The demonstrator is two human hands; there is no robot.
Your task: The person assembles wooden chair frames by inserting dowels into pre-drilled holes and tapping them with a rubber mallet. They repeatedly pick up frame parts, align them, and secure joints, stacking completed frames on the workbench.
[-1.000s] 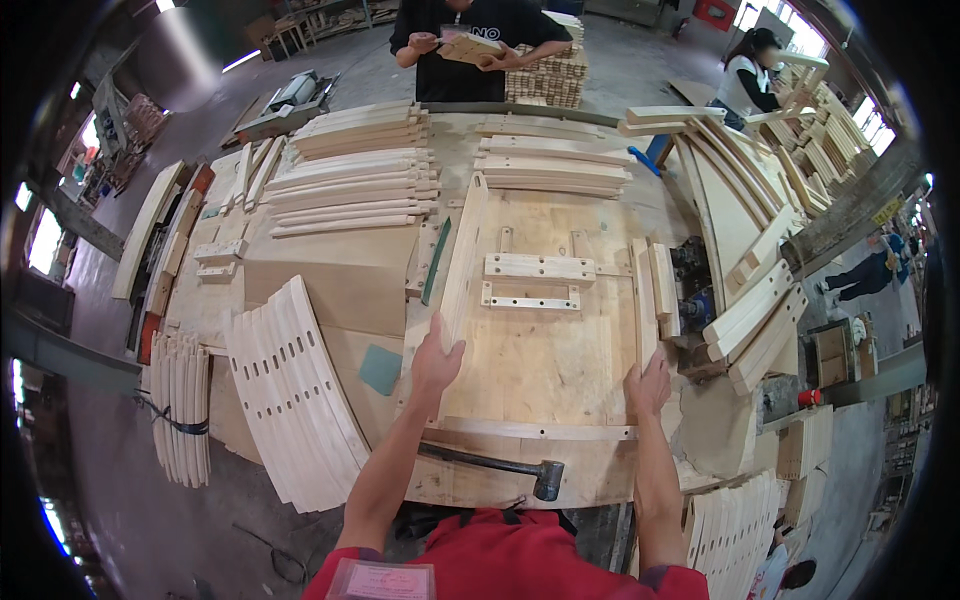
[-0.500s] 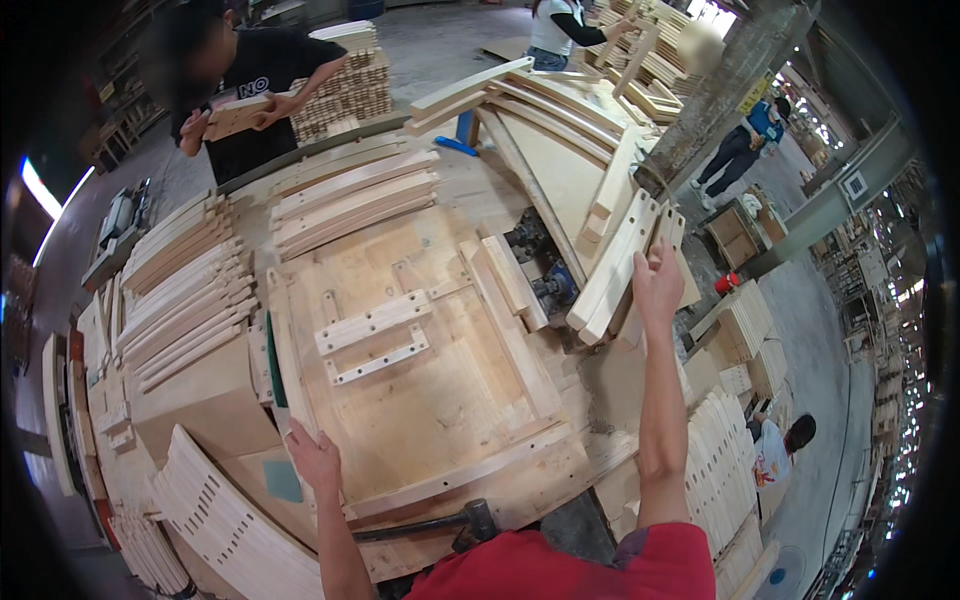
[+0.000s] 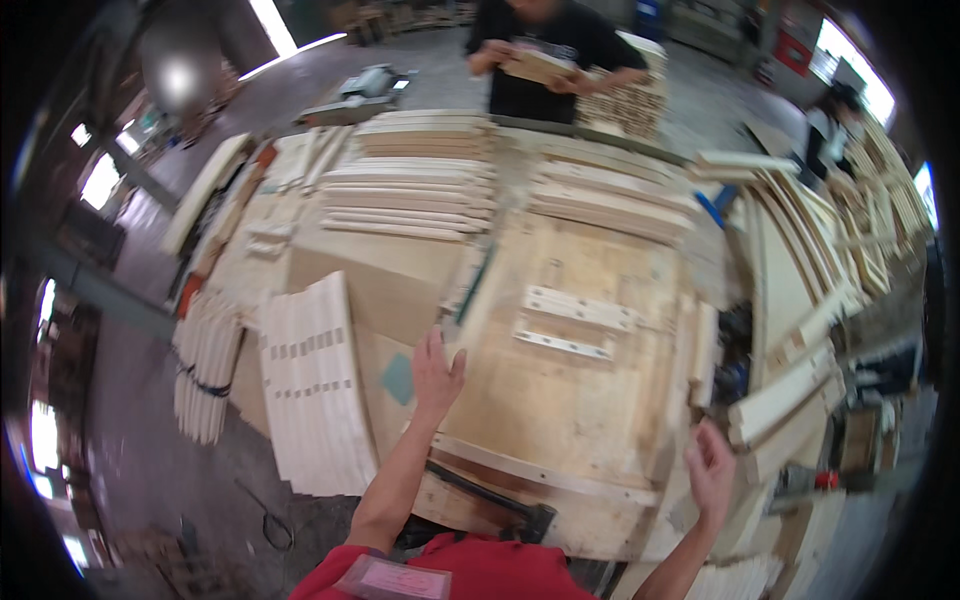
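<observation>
My left hand (image 3: pixel 437 375) hovers at the left edge of a wooden board fixture (image 3: pixel 600 420), fingers extended and nothing in them. Close to its fingertips lies a dark green strip (image 3: pixel 474 290). Over the fixture's right side, my right hand (image 3: pixel 711 465) is empty, with its fingers loosely curled and apart, slightly blurred. Beyond it, pale wooden rails (image 3: pixel 785 400) rest in a pile. On the fixture sit two short drilled wooden bars, a wider one (image 3: pixel 580 308) and a narrower one (image 3: pixel 563 344). A dark-headed hammer (image 3: pixel 535 520) lies along the near edge.
Stacked curved slats (image 3: pixel 410 195) and more rails (image 3: pixel 610 200) line the far side. Slotted boards (image 3: pixel 315 385) fan out at left, beside a tied slat bundle (image 3: pixel 205 375) and a teal square (image 3: pixel 398 379). Across the table, a person in black (image 3: pixel 540 80) holds a wooden piece.
My view has swung left. My right hand has come off the wooden rails on the right and drawn back toward me. My left hand remains near the fixture's left edge, farther up it.
</observation>
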